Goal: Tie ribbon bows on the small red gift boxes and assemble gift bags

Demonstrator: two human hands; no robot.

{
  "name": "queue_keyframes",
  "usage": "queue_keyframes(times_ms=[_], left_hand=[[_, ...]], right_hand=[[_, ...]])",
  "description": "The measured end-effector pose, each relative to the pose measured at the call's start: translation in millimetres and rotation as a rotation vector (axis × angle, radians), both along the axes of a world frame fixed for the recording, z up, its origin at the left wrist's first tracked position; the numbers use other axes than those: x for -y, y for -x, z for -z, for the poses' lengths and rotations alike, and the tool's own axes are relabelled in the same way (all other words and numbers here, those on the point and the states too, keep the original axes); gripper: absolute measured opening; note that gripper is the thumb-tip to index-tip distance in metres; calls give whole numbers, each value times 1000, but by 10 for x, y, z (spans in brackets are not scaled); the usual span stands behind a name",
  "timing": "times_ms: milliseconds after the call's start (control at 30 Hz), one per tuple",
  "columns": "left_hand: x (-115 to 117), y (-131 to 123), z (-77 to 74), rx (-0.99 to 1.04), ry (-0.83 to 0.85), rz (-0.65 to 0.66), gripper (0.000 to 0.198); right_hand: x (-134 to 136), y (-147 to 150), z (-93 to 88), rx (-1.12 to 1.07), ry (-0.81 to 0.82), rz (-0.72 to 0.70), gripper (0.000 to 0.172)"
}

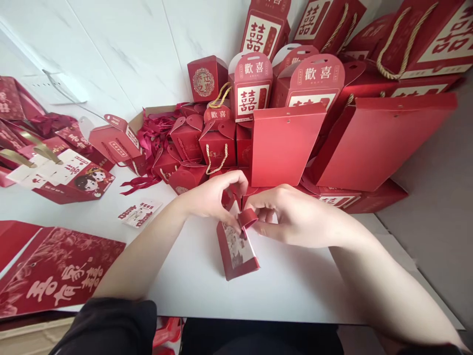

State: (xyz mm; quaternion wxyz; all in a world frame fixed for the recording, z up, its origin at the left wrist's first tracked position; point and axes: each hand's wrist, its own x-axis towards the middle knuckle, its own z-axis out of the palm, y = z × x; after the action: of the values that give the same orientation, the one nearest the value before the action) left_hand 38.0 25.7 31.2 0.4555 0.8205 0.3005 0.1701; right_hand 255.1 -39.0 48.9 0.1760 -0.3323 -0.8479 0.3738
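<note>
A small red box [238, 251] with a pale illustrated front stands tilted on the white table near the middle. My left hand [218, 197] grips its upper left part, thumb on the front and fingers curled behind. A loop of red ribbon [248, 218] sticks out at the top of the box, between my hands. At its right side, my right hand [284, 214] pinches the ribbon with bent fingers. The fingers partly hide the top of the box.
Red gift boxes [218, 143] and larger bags [288, 143] are stacked behind my hands. Printed bags [74, 172] stand at the left, near a small card [140, 213]. A flat red bag [62, 271] lies at the front left of the white table [295, 291].
</note>
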Motion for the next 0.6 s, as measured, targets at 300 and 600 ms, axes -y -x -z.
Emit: queue_keyframes(times_ms=[300,600], left_hand=[[552,-9,-348,-249,-462,-475,38],[757,-9,-446,-368,-222,-170,13]], right_hand=[[91,86,-72,192,-195,423,7],[238,308,114,296,-518,563,4]])
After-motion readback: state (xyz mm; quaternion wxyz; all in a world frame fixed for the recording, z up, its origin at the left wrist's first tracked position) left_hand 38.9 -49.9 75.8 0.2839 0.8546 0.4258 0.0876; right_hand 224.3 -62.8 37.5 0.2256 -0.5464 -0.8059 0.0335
